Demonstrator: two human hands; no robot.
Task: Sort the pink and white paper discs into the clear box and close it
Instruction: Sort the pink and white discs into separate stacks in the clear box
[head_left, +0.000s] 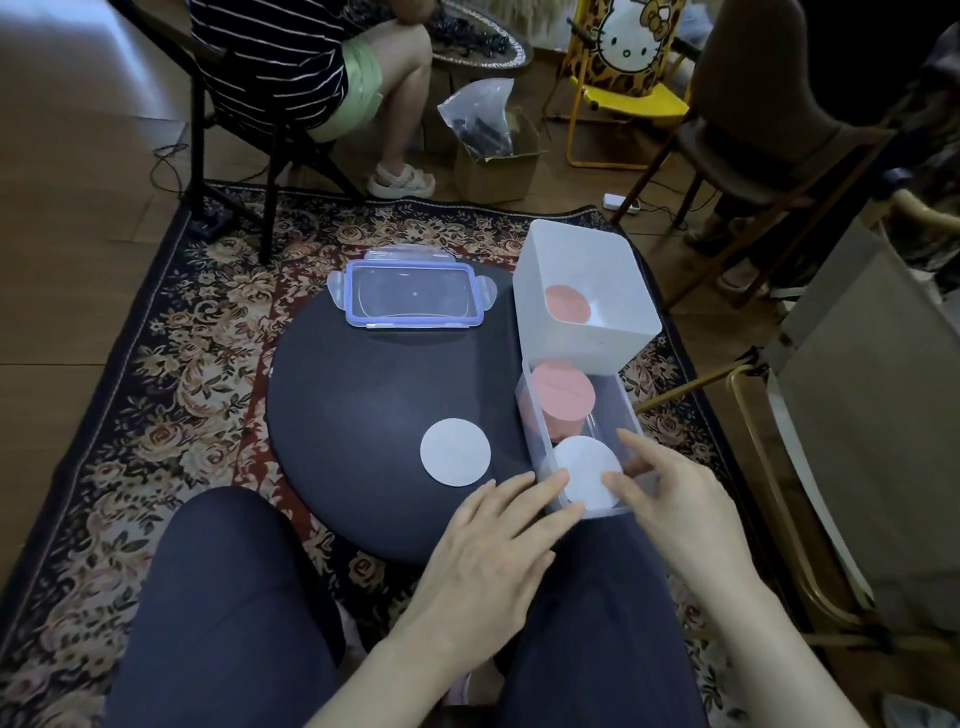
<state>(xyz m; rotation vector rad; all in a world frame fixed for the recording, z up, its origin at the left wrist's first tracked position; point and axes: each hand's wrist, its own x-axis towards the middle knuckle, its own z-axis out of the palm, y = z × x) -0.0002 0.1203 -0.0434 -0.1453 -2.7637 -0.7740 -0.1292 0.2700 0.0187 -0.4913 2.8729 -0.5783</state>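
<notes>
The clear box (579, 441) is set at the right edge of the round dark table (363, 415), its lid off. Inside it, a pink stack (561, 400) fills the far half and a white stack (587, 470) the near half. The white stack is touched from both sides: the left hand (493, 561) is laid with straight fingers against the box's near left corner, and the right hand (675, 499) is reached into the box with loosely spread fingers at the stack's right edge; nothing is gripped. One white disc (455, 452) is left flat on the table, just left of the box. The blue-rimmed lid (413, 295) is laid at the table's far edge. A white bin (582, 291) with one pink disc (568, 304) inside is placed just behind the box.
</notes>
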